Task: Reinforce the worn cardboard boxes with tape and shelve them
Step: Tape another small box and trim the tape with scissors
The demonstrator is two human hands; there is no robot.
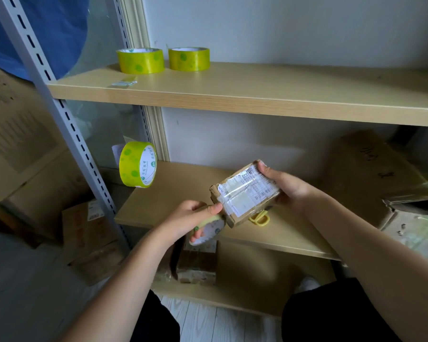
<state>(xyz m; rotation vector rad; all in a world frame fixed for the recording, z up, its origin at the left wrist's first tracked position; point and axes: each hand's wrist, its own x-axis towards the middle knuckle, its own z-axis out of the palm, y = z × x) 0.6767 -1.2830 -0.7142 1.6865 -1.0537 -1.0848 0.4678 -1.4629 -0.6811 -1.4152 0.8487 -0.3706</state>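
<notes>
1. Head view: a small cardboard box (245,193) is held in the air, tilted, above the front of the middle shelf (173,201) of a shelving unit.
2. The box is brown and worn, with creased edges. Its upper face is covered by a white shipping label with small print and barcodes, and a glossy strip of clear tape is seen across the label.
3. The far end of the box is gripped by the right hand (284,186), with the thumb laid on the top edge and the fingers curled beneath.
4. A roll of tape (208,230) is held by the left hand (190,215), fingers wrapped round it, and the thumb is pressed against the near corner of the box.
5. Yellow scissor handles (260,218) are seen on the middle shelf just under the box.
6. A yellow-green tape roll (137,164) is stood on edge at the left end of the middle shelf.
7. Two more yellow-green rolls (140,60) are laid flat, side by side, on the upper shelf (282,92).
8. A large crumpled box (371,176) is set at the right of the middle shelf.
9. A taped box (198,265) is seen on the lower shelf.
</notes>
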